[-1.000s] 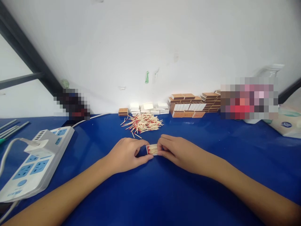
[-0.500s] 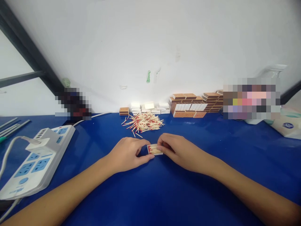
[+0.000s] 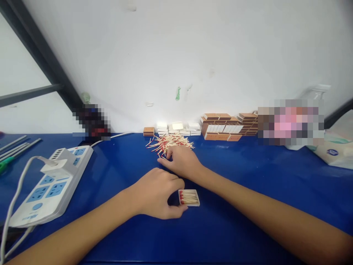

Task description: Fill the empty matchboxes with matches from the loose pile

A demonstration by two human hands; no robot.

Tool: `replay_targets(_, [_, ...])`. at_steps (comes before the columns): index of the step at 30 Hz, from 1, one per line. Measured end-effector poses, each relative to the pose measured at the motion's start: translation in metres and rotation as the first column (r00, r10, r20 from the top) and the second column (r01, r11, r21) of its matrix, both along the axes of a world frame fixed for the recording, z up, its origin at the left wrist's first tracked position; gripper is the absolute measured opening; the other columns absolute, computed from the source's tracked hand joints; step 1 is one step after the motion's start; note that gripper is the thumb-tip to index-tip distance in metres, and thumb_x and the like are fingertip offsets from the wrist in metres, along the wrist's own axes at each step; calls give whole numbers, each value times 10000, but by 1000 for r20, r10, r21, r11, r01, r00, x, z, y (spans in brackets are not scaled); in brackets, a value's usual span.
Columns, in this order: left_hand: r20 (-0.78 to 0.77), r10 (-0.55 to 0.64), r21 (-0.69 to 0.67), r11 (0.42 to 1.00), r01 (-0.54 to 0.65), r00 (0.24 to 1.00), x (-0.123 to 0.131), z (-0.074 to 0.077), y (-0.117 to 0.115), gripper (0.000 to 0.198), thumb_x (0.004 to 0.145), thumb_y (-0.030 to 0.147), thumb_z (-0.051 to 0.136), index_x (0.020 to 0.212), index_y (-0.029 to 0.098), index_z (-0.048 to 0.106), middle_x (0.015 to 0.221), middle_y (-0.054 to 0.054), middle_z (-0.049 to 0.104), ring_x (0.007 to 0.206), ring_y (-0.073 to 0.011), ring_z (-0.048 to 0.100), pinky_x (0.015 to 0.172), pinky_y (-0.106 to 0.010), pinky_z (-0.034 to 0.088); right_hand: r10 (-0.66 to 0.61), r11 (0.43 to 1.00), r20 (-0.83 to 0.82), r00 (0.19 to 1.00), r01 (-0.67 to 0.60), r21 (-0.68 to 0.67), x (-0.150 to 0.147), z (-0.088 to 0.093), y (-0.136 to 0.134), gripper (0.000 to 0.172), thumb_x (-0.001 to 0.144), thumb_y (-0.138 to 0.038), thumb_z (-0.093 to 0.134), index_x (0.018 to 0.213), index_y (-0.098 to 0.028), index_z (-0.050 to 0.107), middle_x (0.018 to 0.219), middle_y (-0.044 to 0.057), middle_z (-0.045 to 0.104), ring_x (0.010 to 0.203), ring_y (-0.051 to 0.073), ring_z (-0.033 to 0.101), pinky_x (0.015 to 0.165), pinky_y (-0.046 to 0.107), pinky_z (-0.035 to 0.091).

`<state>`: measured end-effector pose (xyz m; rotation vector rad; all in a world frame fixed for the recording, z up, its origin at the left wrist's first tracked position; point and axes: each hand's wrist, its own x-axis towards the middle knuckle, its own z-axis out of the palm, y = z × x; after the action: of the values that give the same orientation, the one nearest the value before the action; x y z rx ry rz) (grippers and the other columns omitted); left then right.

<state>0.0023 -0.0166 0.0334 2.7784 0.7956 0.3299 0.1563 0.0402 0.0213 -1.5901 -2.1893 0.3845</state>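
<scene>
My left hand (image 3: 160,193) grips the short left end of a small white matchbox tray (image 3: 196,204) between thumb and forefinger. Several red-tipped matches (image 3: 190,197) lie in the tray, heads toward my left hand. My right hand (image 3: 182,160) is at the front edge of a loose heap of matches (image 3: 172,141). Its thumb stretches out to the left, a little apart from the bent forefinger; the other fingers are partly hidden, and no match shows in it.
Behind the heap stand white trays (image 3: 162,129) and a small brown matchbox stack (image 3: 149,131). More matchboxes (image 3: 220,127) are piled by the wall. A white power strip (image 3: 64,198) with a cable lies left; a tissue pack (image 3: 335,151) sits right. The table (image 3: 237,235) is blue.
My right hand has left the tray and moved up and left to the match heap. My left hand and the tray now appear lower and slightly farther right.
</scene>
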Motion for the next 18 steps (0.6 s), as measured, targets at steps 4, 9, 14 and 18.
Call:
replay_targets(4, [28, -34, -8, 999, 34, 999, 0, -7, -2, 242, 774, 415, 739, 830, 184, 691, 694, 19, 686, 584, -161, 596, 530, -312, 335, -15, 1000, 71, 997, 14, 17, -14, -6, 7, 237, 917, -414, 726, 841, -196, 673, 850, 42, 738, 785, 195, 630, 628, 302, 339])
replay_targets(9, [1, -33, 9, 999, 33, 999, -2, -6, -1, 230, 810, 417, 709, 846, 190, 705, 707, 3, 701, 589, -173, 615, 542, -316, 347, 49, 997, 69, 996, -45, -61, 4, -6, 2, 166, 986, -328, 665, 886, -197, 680, 827, 30, 727, 744, 171, 623, 637, 289, 354])
replay_targets(14, [-35, -1, 38, 999, 2, 999, -4, -2, 2, 244, 823, 443, 712, 861, 202, 705, 751, -2, 718, 633, -192, 655, 550, -324, 365, 94, 994, 128, 987, -86, -67, 37, -1, -18, 131, 1012, -297, 635, 938, -194, 667, 908, 55, 740, 797, 190, 638, 659, 291, 358])
replay_targets(18, [-63, 8, 59, 998, -5, 998, -4, -1, 3, 255, 852, 455, 692, 828, 201, 673, 741, 2, 702, 653, -194, 664, 571, -324, 374, 122, 985, 93, 988, -109, -135, 70, 2, -28, 154, 991, -340, 669, 930, -199, 659, 750, 10, 664, 680, 168, 571, 609, 283, 344])
